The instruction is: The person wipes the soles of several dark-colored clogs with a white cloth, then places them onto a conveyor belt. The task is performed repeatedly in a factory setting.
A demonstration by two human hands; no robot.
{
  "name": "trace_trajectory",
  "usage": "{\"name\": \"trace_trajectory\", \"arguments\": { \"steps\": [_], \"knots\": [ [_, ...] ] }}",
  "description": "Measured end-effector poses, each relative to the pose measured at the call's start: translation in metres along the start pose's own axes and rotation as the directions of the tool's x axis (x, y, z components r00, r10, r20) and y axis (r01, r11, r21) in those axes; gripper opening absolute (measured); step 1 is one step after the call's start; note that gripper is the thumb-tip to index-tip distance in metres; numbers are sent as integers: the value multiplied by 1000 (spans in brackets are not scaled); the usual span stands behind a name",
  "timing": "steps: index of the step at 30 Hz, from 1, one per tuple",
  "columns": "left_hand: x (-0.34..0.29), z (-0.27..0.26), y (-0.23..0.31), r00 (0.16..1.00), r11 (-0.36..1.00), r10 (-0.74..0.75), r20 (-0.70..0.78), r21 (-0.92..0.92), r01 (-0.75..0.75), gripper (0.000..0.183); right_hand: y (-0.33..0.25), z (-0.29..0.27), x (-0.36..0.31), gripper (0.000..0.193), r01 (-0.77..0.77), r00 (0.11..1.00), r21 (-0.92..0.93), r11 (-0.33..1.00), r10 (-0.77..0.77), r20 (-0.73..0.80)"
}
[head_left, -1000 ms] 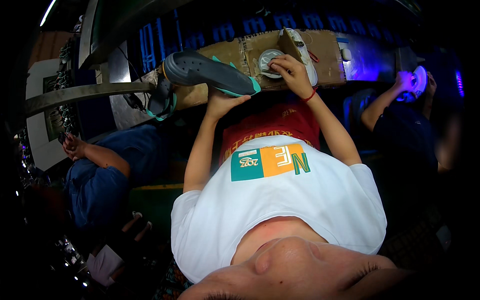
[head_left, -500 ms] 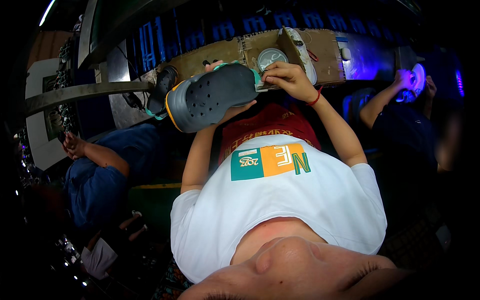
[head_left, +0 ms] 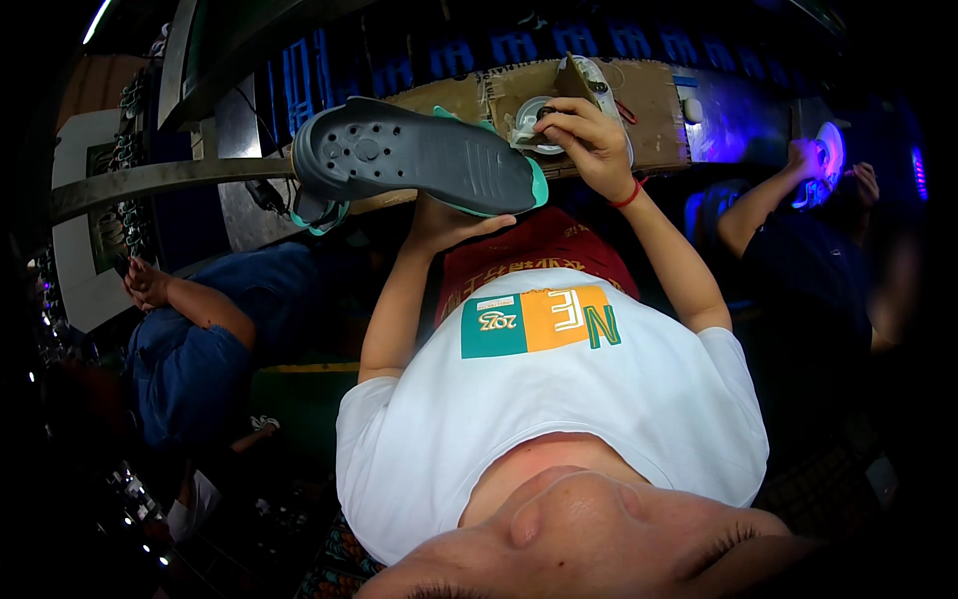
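A dark grey clog with holes across its toe part and teal trim at the heel is tilted over the bench. My left hand grips it from beneath; its thumb lies along the near edge and the other fingers are hidden behind the clog. My right hand is apart from the clog, fingers pinched together above a round white lidded tub. At its fingertips is a small pale, whitish piece, too unclear to name. A dark piece with teal edging shows below the clog's toe end.
A brown cardboard sheet covers the bench, with a white shoe-shaped item behind my right hand. A metal bar crosses at the left. Co-workers sit at the left and right.
The clog has tipped and moved farther away, its toe end rising and more of its length showing. My right hand has left the heel and moved up to the tub.
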State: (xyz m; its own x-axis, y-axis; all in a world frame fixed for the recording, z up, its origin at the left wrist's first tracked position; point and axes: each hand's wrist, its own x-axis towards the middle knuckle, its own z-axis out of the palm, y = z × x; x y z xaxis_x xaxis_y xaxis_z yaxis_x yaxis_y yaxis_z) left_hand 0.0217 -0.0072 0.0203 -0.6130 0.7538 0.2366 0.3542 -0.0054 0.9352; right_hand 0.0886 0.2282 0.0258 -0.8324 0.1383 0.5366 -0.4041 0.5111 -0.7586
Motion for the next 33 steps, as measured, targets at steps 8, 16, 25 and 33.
{"name": "trace_trajectory", "arguments": {
  "steps": [8,16,25,33],
  "knots": [
    [5,6,-2,992,979,-125,-29,-166,118,92,-10,-1,19,15,94,996,-61,994,-94,8],
    [3,7,-1,991,964,-131,20,-231,132,102,-10,-8,25,19,212,977,-105,972,-208,46],
    [8,10,6,991,941,-131,2,-315,125,101,-19,-20,29,19,332,936,-180,926,-300,183],
    [11,5,6,983,917,-158,89,-356,180,105,-18,-16,39,16,136,988,44,990,-139,68]
  ]
}}
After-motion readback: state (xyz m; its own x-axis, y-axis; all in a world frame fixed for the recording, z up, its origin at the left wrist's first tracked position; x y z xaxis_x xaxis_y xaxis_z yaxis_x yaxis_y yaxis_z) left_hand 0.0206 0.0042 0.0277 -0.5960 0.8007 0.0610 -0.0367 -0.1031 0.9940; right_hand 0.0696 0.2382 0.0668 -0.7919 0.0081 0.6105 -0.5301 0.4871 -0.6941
